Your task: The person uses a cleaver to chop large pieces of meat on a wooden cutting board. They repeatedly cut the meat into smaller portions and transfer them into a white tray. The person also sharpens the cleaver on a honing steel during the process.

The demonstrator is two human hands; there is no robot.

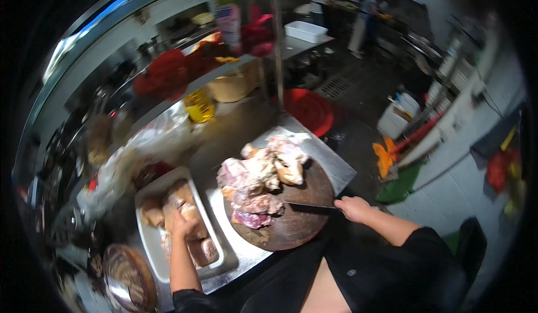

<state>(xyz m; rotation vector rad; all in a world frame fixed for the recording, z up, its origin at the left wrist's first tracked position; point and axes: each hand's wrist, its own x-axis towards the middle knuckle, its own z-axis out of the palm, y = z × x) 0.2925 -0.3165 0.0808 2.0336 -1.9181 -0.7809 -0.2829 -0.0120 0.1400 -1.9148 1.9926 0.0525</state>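
Note:
My right hand (354, 209) grips the handle of a dark-bladed knife (313, 207), its blade lying over a round wooden chopping block (294, 233). Large raw chunks of pale, fatty meat (256, 174) are heaped on the block's far and left side, and the knife's far end meets the nearest chunk. My left hand (183, 224) reaches down into a white plastic tray (145, 245) left of the block. Its fingers are at the skin-on meat pieces (178, 193) in there; whether they hold one is hidden by the hand itself.
A second round wooden block (128, 275) stands left of the tray. Clear plastic bags (143, 144) and a bottle of yellow oil (199, 106) lie beyond, under a metal shelf. A metal post (277, 43) rises behind the block. A red tub (309, 111) stands past the table edge; two people are farther off.

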